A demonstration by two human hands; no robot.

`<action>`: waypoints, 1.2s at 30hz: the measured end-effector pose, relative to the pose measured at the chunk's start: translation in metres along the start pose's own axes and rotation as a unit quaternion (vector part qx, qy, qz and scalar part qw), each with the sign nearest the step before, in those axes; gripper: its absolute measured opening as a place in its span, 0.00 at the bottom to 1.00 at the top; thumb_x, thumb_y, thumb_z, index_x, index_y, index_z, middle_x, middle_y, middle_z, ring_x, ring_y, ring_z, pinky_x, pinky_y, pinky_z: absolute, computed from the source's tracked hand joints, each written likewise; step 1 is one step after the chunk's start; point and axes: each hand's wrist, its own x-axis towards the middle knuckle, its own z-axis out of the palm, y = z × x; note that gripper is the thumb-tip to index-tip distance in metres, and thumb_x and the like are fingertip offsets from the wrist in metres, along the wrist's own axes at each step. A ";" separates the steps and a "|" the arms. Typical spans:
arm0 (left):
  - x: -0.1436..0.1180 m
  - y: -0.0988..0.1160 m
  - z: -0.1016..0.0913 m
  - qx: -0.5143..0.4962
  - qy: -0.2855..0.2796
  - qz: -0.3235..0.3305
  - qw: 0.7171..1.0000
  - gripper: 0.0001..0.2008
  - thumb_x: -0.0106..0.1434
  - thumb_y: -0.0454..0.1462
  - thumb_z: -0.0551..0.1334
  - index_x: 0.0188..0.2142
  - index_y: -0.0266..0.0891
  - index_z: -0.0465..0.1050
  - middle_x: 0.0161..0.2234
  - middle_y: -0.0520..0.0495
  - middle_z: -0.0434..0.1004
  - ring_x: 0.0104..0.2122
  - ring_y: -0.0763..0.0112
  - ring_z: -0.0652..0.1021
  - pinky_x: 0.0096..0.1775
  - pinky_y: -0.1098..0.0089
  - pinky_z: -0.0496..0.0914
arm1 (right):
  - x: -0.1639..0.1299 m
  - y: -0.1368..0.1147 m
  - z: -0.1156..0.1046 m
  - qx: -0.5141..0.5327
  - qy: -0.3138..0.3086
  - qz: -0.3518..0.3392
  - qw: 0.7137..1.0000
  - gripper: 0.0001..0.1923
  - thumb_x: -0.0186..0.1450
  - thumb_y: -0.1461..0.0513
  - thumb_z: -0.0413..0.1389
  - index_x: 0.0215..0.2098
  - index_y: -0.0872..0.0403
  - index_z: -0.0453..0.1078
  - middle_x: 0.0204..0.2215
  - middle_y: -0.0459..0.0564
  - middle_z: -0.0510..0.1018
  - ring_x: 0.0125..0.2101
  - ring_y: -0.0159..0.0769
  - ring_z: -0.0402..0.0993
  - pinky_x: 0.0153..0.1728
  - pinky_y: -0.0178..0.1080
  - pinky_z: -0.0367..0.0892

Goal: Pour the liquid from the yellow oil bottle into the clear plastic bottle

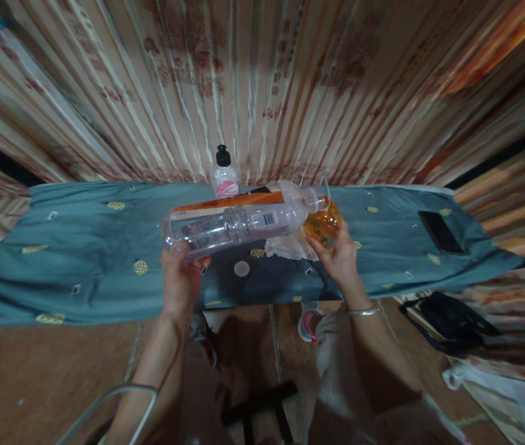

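Above the middle of the cloth-covered table (81, 247), seen from the head camera, a large clear plastic bottle (239, 221) lies nearly horizontal in the air, its long axis running left to right along the table's length. The left hand (181, 275) is clamped around the bottle's base end from beneath, fingers wrapped onto its underside. The neck end points right and tips slightly down onto a small vessel of amber liquid (322, 224), which the right hand (336, 256) cups from below, fingers closed about it. Mouth and vessel meet just beside the right hand, so the bottle spans the gap between both hands. Near the table's far edge a small black-capped bottle (224, 176) stands upright; a white cap (241, 269) lies below the big bottle; a dark phone (441, 232) rests toward the right end.
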 end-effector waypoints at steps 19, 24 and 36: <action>-0.001 0.001 0.005 -0.003 0.029 0.004 1.000 0.26 0.42 0.50 0.81 0.39 0.46 0.82 0.30 0.50 0.80 0.23 0.72 0.74 0.17 0.75 0.63 | 0.000 -0.001 -0.001 -0.013 0.006 -0.009 1.000 0.45 0.65 0.42 0.65 0.71 0.53 0.61 0.62 0.65 0.81 0.60 0.59 0.81 0.61 0.62 0.77; -0.002 0.003 0.007 0.014 0.032 -0.004 0.999 0.24 0.42 0.50 0.81 0.38 0.49 0.82 0.29 0.50 0.79 0.24 0.70 0.73 0.17 0.74 0.63 | -0.001 0.001 0.000 -0.004 0.001 -0.005 1.000 0.45 0.65 0.42 0.64 0.72 0.53 0.59 0.63 0.65 0.79 0.61 0.59 0.80 0.61 0.61 0.76; -0.003 0.004 0.006 0.020 0.027 0.004 0.999 0.26 0.42 0.51 0.81 0.39 0.47 0.83 0.31 0.49 0.80 0.24 0.70 0.73 0.17 0.74 0.63 | -0.001 0.001 0.000 -0.009 0.001 -0.001 1.000 0.45 0.65 0.42 0.64 0.71 0.54 0.59 0.62 0.66 0.80 0.60 0.58 0.81 0.61 0.60 0.77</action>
